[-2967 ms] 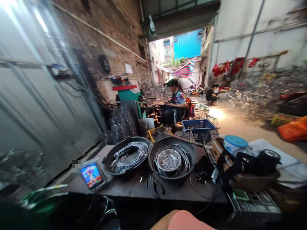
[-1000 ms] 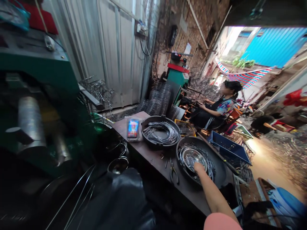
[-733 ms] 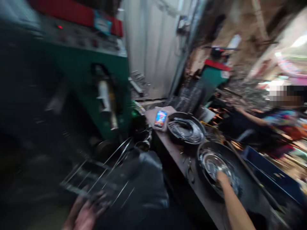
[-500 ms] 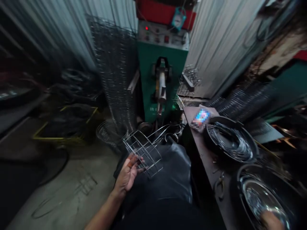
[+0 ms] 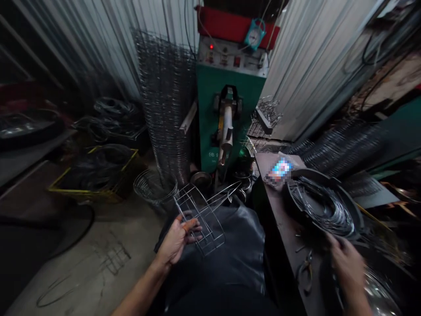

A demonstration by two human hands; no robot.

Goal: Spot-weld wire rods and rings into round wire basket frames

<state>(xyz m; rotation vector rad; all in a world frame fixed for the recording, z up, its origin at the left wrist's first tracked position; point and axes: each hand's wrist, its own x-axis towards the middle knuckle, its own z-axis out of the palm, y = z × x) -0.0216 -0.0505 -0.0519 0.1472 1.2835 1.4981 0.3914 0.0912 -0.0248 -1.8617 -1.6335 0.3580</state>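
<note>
My left hand (image 5: 179, 237) is closed on a wire rack (image 5: 210, 215), a small grid of metal wires with a long V-shaped wire end pointing to the far right. The rack is over the dark apron (image 5: 237, 245) on my lap. Over at the right, my right hand (image 5: 348, 265) is at the near rim of a black pan (image 5: 292, 197) that contains bent wires (image 5: 335, 215). Its fingers are smeared by motion, and whether they touch anything is unclear. Partly behind that hand lies a second pan with shiny metal pieces (image 5: 378, 289).
Ahead is a green machine (image 5: 210, 118) with a projecting arm (image 5: 226, 127). Tall stacked wire baskets (image 5: 164, 96) stand left of it. Pliers (image 5: 305, 272) and a blurred-out bright object (image 5: 279, 170) lie on the bench (image 5: 271, 193). A yellow-edged crate (image 5: 95, 199) sits at left.
My right hand has moved up and away from the nearer pan of shiny pieces towards the pan of wires. My left hand keeps the wire rack, almost in place. The view has shifted slightly.
</note>
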